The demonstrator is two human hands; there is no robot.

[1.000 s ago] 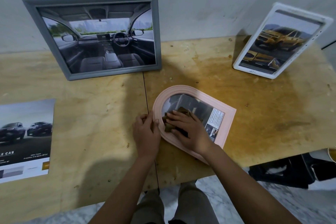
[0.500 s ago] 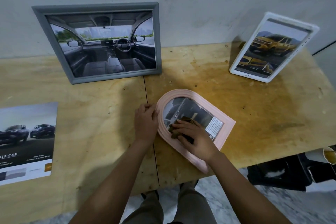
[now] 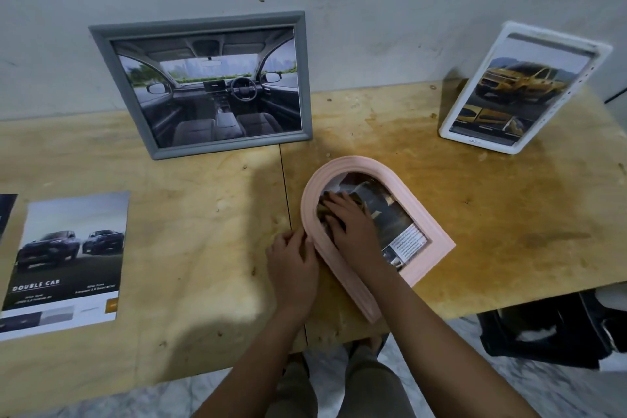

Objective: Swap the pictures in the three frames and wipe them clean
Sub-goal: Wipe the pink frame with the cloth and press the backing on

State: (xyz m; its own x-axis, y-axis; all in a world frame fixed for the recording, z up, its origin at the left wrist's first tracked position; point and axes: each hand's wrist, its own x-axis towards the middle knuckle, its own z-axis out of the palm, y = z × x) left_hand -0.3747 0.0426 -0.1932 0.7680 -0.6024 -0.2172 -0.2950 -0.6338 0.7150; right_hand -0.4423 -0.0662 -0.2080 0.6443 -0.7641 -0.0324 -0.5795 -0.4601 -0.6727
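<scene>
Down at lower centre, the arched pink frame (image 3: 430, 260) lies flat on the stained plywood tabletop (image 3: 492, 214). The right grip (image 3: 349, 227) presses a crumpled brownish cloth (image 3: 323, 210) onto its glass, fingers flattened rather than clutching. The left grip (image 3: 293, 265) rests open-fingered against the ribbed rim. Upper left, a rectangular grey frame (image 3: 230, 145) leans on the wall. Upper right, a round-cornered white frame (image 3: 453, 132) stands tilted.

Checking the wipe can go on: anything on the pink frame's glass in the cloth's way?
Nothing visible. The right hand presses the cloth on the glass of the pink frame; the left hand touches only its rim.
</scene>
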